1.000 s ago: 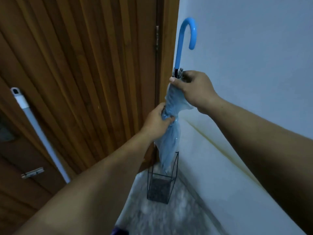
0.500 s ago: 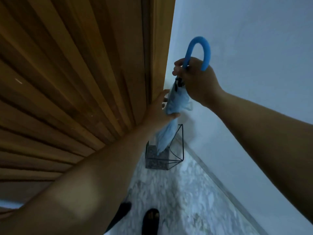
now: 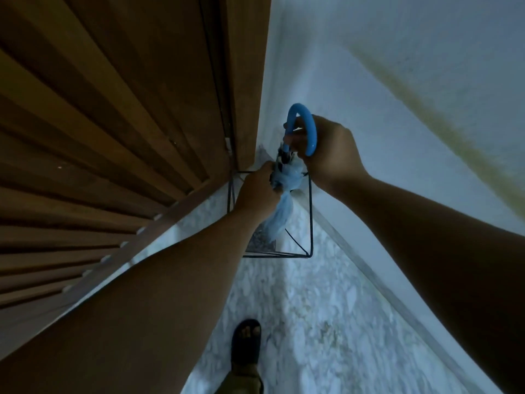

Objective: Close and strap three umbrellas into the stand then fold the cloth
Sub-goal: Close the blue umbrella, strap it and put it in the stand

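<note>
Right hand [image 3: 329, 150] grips the umbrella [image 3: 279, 214] at its blue hooked handle [image 3: 308, 129]. Left hand [image 3: 258, 191] is curled round the bunched pale-blue canopy just below. Umbrella points down into the wire stand [image 3: 311, 211], set on the marbled floor [image 3: 326, 308] in the corner between wooden door [image 3: 127, 109] and wall [image 3: 397, 66].

— What has been moved in the corner?
— The closed pale-blue umbrella with the curved blue handle [image 3: 279, 214] has been lowered into the black wire-frame stand [image 3: 310, 211].
— And the grip?
— The right hand [image 3: 326, 150] has been shifted up onto the crook; the left hand [image 3: 257, 191] has been carried down with the canopy.
</note>
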